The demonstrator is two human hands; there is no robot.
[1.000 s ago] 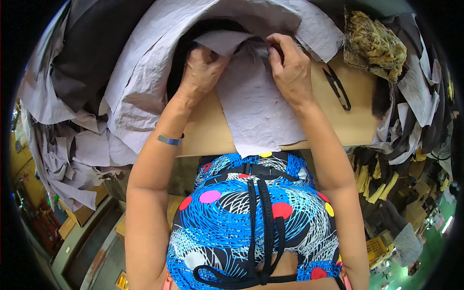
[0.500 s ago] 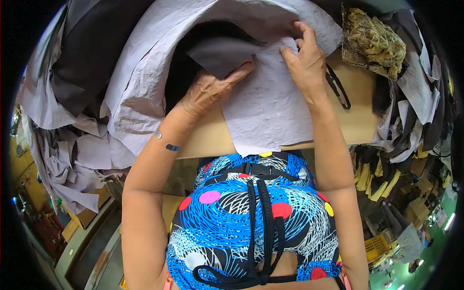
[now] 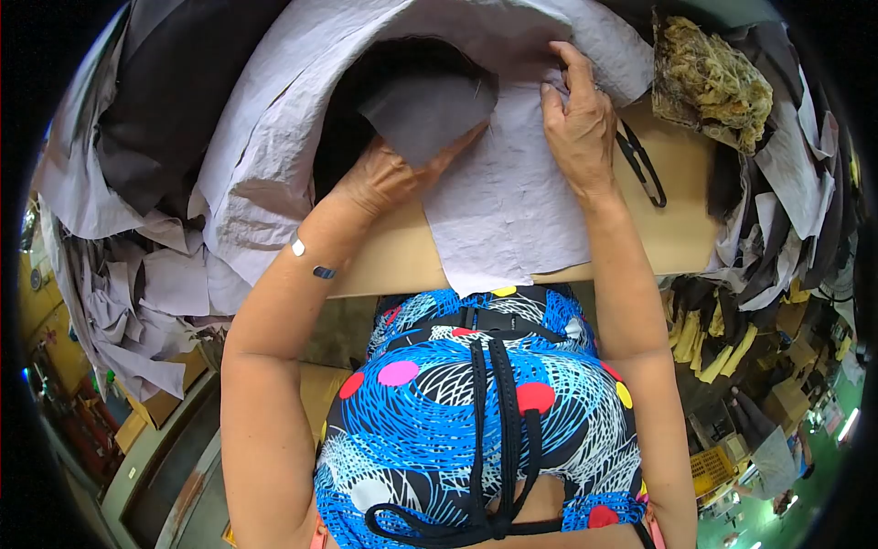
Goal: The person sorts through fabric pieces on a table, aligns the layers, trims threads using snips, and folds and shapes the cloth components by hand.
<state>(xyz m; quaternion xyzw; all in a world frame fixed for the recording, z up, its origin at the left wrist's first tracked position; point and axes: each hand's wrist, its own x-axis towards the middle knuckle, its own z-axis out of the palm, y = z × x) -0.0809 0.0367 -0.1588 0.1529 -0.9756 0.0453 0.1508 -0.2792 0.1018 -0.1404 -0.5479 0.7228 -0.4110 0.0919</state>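
Note:
My left hand (image 3: 384, 178) is closed on a dark grey leather-like piece (image 3: 425, 110), which covers most of its fingers. That piece has a pointed lower corner and lies over the back of the hand. Beneath and beside it, a pale lilac leather-like sheet (image 3: 508, 210) hangs slightly over the board's near edge. My right hand (image 3: 583, 128) rests at the sheet's right side, thumb and index finger apart, its other fingers partly hidden. Behind both hands curves a large crumpled lilac hide (image 3: 265, 156), with a dark opening under its fold.
A tan board (image 3: 672, 233) lies under the work. Black-handled snips or tweezers (image 3: 640, 165) rest right of my right hand. A bundle of yellowish fibre (image 3: 718, 82) sits at the back right. Scraps hang on both sides, and a yellow crate (image 3: 712, 471) stands low on the right.
The dark grey piece has shifted slightly right and spread out more over my left hand. My right thumb has moved a little right, off the sheet's upper edge.

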